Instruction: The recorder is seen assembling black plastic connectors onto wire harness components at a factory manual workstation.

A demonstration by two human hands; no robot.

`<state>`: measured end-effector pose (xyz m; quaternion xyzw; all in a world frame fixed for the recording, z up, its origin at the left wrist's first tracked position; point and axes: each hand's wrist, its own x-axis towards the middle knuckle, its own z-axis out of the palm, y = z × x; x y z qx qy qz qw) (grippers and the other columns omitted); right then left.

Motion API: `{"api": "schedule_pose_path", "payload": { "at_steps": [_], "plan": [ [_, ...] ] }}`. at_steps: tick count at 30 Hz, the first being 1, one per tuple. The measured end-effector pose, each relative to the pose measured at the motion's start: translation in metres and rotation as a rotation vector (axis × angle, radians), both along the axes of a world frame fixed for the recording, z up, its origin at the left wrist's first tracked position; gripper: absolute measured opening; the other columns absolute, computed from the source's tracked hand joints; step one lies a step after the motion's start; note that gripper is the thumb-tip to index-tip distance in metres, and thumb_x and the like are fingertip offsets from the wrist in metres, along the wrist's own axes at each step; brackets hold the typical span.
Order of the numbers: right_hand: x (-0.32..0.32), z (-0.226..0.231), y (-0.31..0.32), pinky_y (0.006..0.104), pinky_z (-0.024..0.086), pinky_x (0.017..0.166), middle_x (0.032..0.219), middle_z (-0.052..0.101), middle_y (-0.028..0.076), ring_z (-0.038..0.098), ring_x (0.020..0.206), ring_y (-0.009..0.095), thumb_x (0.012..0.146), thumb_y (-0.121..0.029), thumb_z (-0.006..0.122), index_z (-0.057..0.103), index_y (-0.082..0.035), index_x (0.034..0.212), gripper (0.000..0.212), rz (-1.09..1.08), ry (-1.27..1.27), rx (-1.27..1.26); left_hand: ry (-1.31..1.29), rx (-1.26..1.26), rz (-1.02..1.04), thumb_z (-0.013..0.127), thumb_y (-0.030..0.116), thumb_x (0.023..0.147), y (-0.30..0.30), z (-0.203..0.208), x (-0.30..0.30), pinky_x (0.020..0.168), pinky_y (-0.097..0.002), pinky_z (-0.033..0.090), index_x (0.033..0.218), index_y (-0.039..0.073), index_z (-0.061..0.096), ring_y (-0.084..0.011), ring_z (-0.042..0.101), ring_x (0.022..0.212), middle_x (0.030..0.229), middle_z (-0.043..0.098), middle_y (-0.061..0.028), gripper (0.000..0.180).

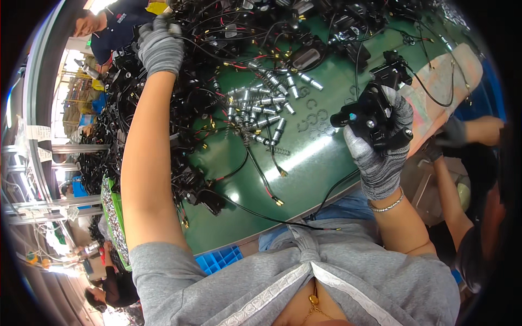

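My right hand (pixel 375 157), in a grey knitted glove with pale fingertips, is closed round a black lock-like mechanical part (pixel 370 117) with small bolts and a bluish spot. Another black part with a cable (pixel 392 68) lies just beyond that hand. My left arm is stretched far out to the upper left. There my left hand (pixel 160 46), gloved the same way, rests with curled fingers at the heap of black parts (pixel 201 27); what the fingers hold is hidden. Between the hands, metal pins with springs (pixel 263 103) are scattered on the green table (pixel 234 217).
C-shaped clips (pixel 312 119) lie right of the pins. Loose cables (pixel 261 174) trail across the table toward its near edge. An orange-and-white sheet (pixel 462 65) covers the right side. Co-workers' arms (pixel 448 190) reach in at right; another person (pixel 122 24) stands at upper left.
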<state>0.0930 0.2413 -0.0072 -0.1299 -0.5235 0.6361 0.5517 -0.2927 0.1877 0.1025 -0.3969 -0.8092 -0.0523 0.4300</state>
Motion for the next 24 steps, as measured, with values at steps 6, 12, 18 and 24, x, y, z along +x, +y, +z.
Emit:
{"api": "schedule_pose_path", "payload": {
  "at_steps": [6,12,18,24],
  "plan": [
    [0.004,0.001,0.004,0.0316,0.054,0.085,0.117,0.054,0.011,0.06,0.104,0.02,0.069,0.007,0.074,0.043,-0.006,0.123,0.063,0.094,0.012,-0.182,0.078,-0.724,-0.021,0.065,0.023,0.079,0.018,0.018,0.118,0.112,-0.0421,0.029,0.133,0.024,0.05,-0.0337,0.043,0.13,0.143,0.043,-0.0122,0.056],
    [0.005,-0.001,0.003,0.0325,0.055,0.085,0.117,0.055,0.012,0.06,0.104,0.019,0.069,0.006,0.075,0.046,-0.008,0.123,0.063,-0.057,-0.077,0.136,-0.057,-0.514,-0.351,0.062,0.043,0.085,0.054,-0.016,0.191,0.094,-0.0452,0.044,0.13,0.016,0.054,-0.0328,0.061,0.105,0.124,0.058,-0.0162,0.053],
    [0.002,0.0,-0.004,0.0341,0.053,0.088,0.121,0.054,0.01,0.059,0.105,0.02,0.071,0.005,0.075,0.047,-0.012,0.125,0.063,-0.053,-0.039,0.037,-0.367,-0.642,-0.258,0.07,0.035,0.08,0.082,-0.038,0.186,0.086,-0.0421,0.05,0.12,0.012,0.057,-0.0283,0.063,0.1,0.114,0.062,-0.0119,0.048],
    [0.004,0.001,-0.002,0.0329,0.053,0.087,0.121,0.053,0.011,0.058,0.105,0.02,0.072,0.005,0.074,0.044,-0.013,0.128,0.066,-0.053,-0.049,0.16,-0.385,-0.368,-0.677,0.075,0.009,0.074,0.056,-0.043,0.175,0.082,-0.0344,0.053,0.109,0.008,0.06,-0.0239,0.066,0.09,0.095,0.068,-0.0097,0.038]
  ]
}}
